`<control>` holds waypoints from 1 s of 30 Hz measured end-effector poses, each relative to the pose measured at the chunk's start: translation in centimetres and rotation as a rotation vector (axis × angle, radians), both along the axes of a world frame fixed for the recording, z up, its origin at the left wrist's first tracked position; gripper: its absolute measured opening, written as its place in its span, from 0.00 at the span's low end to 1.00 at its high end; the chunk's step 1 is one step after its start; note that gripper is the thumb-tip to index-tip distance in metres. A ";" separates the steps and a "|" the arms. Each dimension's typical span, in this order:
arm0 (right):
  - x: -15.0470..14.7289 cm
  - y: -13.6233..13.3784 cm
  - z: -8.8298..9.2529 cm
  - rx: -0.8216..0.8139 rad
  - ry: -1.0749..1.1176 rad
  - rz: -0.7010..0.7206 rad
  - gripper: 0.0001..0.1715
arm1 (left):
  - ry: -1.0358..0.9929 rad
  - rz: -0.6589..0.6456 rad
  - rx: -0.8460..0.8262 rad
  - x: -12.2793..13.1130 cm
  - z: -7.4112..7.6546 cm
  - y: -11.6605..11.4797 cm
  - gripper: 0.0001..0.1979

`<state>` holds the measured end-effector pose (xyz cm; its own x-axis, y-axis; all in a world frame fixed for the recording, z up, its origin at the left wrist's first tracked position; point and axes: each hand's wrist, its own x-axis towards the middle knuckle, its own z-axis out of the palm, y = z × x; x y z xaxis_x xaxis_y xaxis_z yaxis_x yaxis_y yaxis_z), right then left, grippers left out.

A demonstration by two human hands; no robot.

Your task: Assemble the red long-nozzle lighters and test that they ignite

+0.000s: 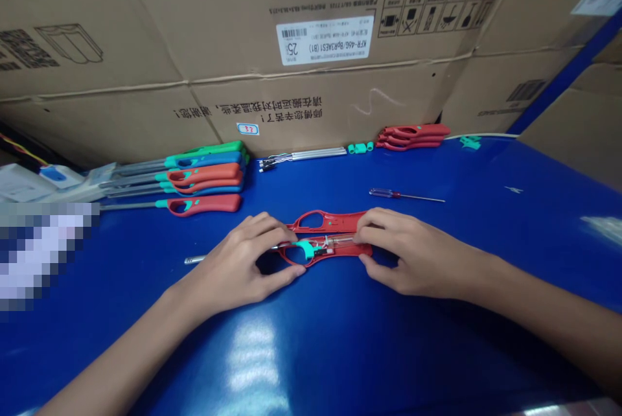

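Observation:
A red lighter handle half lies on the blue table, its inside facing up. In it sit a teal trigger, thin wires and a clear fuel tank. My left hand pinches the front of this half, and a metal tube sticks out to the left beneath that hand. At the rear end, my right hand has its fingers closed round the handle half and the tank, hiding that end. A second red handle half rests just behind the first, near the fingertips of both hands.
Several assembled lighters are stacked at the back left. Along the carton lie metal tubes with wires, teal parts and red handle halves. A screwdriver lies behind my right hand; more teal pieces are farther right.

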<state>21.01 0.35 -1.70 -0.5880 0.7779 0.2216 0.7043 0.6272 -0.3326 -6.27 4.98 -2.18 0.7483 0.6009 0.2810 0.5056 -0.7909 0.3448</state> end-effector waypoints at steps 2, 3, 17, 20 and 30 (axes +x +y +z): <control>0.0 0.0 0.0 0.002 0.001 0.002 0.06 | 0.007 0.015 -0.007 0.0 0.0 -0.1 0.14; 0.0 0.0 -0.1 0.004 0.002 0.002 0.06 | 0.010 0.021 -0.014 0.0 0.0 -0.1 0.15; 0.0 0.1 -0.1 -0.002 -0.013 0.004 0.07 | 0.017 0.030 -0.044 0.6 -0.2 -0.5 0.15; 0.0 0.1 -0.1 -0.004 -0.014 0.000 0.07 | 0.010 0.032 -0.031 0.9 -0.4 -0.7 0.15; 0.0 0.0 -0.1 0.009 -0.008 0.005 0.07 | 0.029 0.083 0.022 1.1 -0.5 -1.1 0.13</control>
<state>21.02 0.38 -1.80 -0.5935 0.7731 0.2239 0.7039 0.6334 -0.3214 -5.20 3.86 -2.72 0.7039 0.6553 0.2739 0.5793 -0.7529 0.3123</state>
